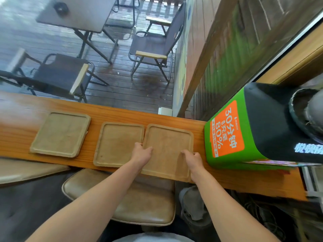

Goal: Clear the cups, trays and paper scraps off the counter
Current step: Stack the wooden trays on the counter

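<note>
Three shallow tan wooden trays lie in a row on the orange wooden counter (21, 109). The right tray (168, 137) overhangs the counter's near edge. My left hand (140, 152) grips its left rim, thumb on top. My right hand (192, 158) grips its right rim near the front corner. The middle tray (118, 142) touches the held tray's left edge. Further left, apart from the others, is the left tray (61, 133). All three trays look bare. No cups or paper scraps show on the counter.
A green and black charging kiosk (253, 126) stands on the counter just right of the held tray. Below the counter's near edge is a padded tan stool (143, 206). Beyond the counter lie a wet deck, folding chairs (153, 49) and a grey table (78, 13).
</note>
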Available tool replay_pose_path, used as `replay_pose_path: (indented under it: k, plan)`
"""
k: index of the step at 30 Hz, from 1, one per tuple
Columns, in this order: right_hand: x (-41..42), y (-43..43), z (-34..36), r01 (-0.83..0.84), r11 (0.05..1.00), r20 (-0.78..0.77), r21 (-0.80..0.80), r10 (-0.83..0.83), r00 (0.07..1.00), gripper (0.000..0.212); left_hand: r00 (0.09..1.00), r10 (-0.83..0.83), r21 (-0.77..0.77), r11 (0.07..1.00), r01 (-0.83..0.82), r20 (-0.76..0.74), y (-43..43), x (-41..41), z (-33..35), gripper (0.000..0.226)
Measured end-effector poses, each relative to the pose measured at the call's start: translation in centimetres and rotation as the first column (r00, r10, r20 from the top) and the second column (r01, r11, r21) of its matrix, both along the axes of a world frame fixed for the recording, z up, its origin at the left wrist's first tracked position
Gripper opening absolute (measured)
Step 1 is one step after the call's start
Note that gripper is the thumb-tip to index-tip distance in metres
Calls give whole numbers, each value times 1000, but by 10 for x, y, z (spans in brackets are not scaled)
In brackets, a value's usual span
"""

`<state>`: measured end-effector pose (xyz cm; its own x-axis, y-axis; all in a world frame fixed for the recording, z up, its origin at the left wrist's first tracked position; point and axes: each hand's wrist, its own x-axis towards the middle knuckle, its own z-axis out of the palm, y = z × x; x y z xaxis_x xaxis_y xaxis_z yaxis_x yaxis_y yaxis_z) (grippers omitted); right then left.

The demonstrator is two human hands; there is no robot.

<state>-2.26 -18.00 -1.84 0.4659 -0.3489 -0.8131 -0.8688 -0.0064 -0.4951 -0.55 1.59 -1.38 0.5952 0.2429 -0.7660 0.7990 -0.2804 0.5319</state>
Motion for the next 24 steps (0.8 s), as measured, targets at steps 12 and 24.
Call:
replay_pose_path:
  k: [12,24]
  plan:
    - [72,55,81,-187,982,214,22,178,961,59,952,141,-46,990,-134,271,69,40,81,26]
    - [87,149,115,-181,983,266,19,170,949,62,939,134,-94,989,-110,316,173,64,106,28]
